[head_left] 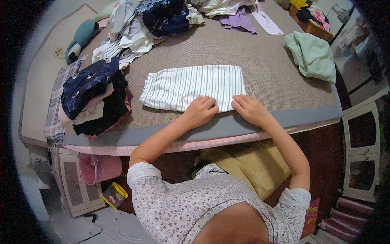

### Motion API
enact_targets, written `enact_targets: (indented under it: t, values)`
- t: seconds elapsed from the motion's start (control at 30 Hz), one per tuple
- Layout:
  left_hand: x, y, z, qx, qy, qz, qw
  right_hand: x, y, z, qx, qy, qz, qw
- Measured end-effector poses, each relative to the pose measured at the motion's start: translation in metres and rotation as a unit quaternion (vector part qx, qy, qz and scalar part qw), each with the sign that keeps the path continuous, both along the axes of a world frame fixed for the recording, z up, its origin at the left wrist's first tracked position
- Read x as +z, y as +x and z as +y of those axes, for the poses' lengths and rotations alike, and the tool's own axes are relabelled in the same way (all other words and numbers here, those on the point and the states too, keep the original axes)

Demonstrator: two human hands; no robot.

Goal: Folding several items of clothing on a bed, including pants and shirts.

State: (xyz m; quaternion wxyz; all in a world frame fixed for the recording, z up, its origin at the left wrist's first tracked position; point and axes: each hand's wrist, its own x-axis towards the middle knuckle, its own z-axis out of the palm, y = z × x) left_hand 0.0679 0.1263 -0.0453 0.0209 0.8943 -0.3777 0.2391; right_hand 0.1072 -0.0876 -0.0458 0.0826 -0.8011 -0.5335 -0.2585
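Striped shorts point(195, 86), white with thin dark lines, lie flat on the woven mat of the bed point(260, 61), the elastic waistband toward the person's left and the leg hems toward the right. Both hands rest on the near edge of the garment. The left hand point(201, 110) lies palm down with its fingers curled loosely, knuckles up, pressing the cloth near the middle of the lower edge; it does not seem to grip anything. The right hand point(251, 109) lies just beside it at the lower right corner of the shorts, fingers flat and spread a little, pressing rather than pinching. The two hands are near each other but apart.

To the left, a stack of folded dark clothes point(92, 97) sits on a plaid cloth point(55, 110). Behind the shorts a loose heap of unfolded laundry point(154, 20) stretches along the far side, with a purple garment point(239, 21) beside it. A pale green garment point(313, 55) lies crumpled near the right edge of the bed. Below the left edge stands a pink bucket point(99, 167), next to a small cabinet point(73, 183).
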Motion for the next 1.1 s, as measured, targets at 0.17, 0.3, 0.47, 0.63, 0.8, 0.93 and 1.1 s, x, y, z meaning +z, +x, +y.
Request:
enact_targets:
  t: [0.17,0.3,0.47,0.63,0.8,0.93,1.1]
  values:
    - [0.013,-0.001,0.002,-0.053,-0.076,0.131,0.987,0.003,0.001,0.005,0.036,0.008,-0.044,0.998]
    - [0.016,0.020,0.017,-0.069,-0.142,0.318,0.935,-0.009,0.010,0.009,0.055,0.080,0.104,0.990]
    - [0.023,0.031,0.013,0.066,-0.222,0.467,0.853,-0.012,0.012,0.018,-0.053,0.176,0.280,0.942]
    - [0.023,0.034,0.009,0.117,-0.170,0.389,0.898,-0.026,0.010,0.022,-0.120,0.234,0.319,0.910]
    - [0.022,0.023,-0.008,0.211,-0.072,0.216,0.950,-0.020,0.003,0.028,-0.221,0.295,0.321,0.872]
    - [0.016,0.018,-0.005,0.146,-0.042,0.073,0.986,-0.015,-0.005,0.034,-0.179,0.312,0.240,0.902]
    - [0.005,0.010,-0.002,0.064,0.014,-0.069,0.995,-0.016,-0.010,0.030,-0.151,0.140,-0.037,0.978]
